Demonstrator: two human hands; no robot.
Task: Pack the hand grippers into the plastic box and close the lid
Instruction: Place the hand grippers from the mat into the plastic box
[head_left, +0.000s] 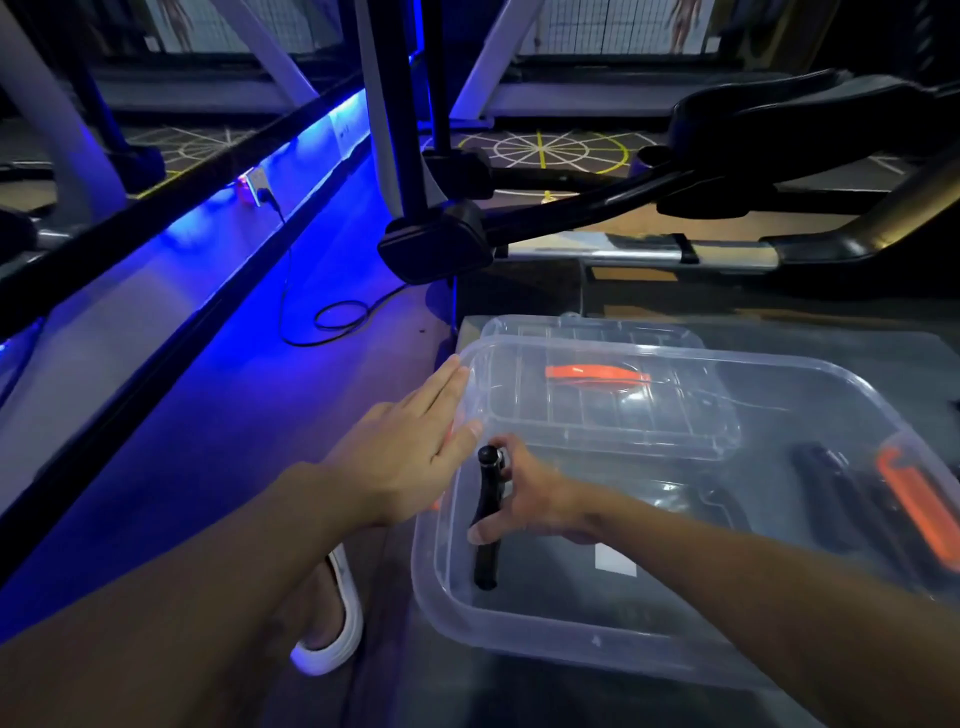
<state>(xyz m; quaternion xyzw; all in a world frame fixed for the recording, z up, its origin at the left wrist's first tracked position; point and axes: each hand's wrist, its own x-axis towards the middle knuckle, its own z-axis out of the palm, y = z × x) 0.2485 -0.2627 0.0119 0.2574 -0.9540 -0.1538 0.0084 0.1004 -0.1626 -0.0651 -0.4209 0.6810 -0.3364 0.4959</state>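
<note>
A clear plastic box sits on a dark surface. My right hand reaches inside it and grips a black hand gripper near the box's left wall. My left hand lies flat with straight fingers against the outside of the box's left rim. A clear lid with an orange handle leans at the far side of the box. Another black hand gripper lies at the right inside the box, next to an orange latch.
A white sandal on a foot shows below my left arm. A black cable loops on the blue-lit floor at the left. Gym machine frames and a black base stand beyond the box.
</note>
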